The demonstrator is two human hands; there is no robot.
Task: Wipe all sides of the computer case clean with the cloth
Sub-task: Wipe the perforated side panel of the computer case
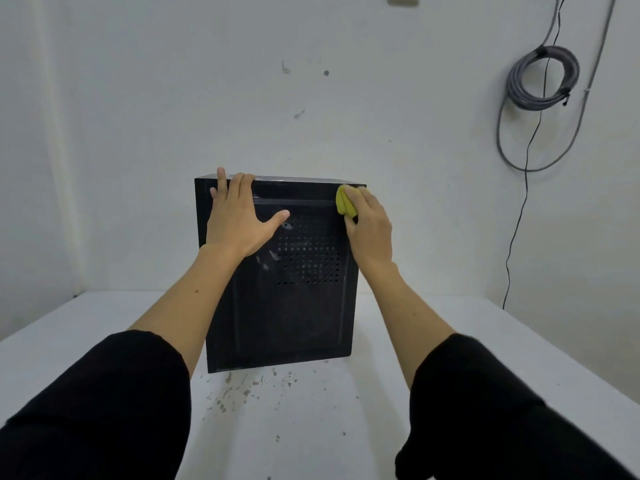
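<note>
— Black computer case (277,306) stands on the white table (450,341), under both hands?
— Yes. Left hand (235,220) lies flat, fingers hooked over its top; right hand (370,223) clutches the yellow cloth (344,202) at the top corner.

**Around the edges**

We're looking at a white table (346,427) speckled with grey spots (239,389) near its middle. Behind it, a scuffed white wall (138,98). Up right, a coiled grey cable (542,77) hangs, a thin black wire (519,216) trailing down.
</note>
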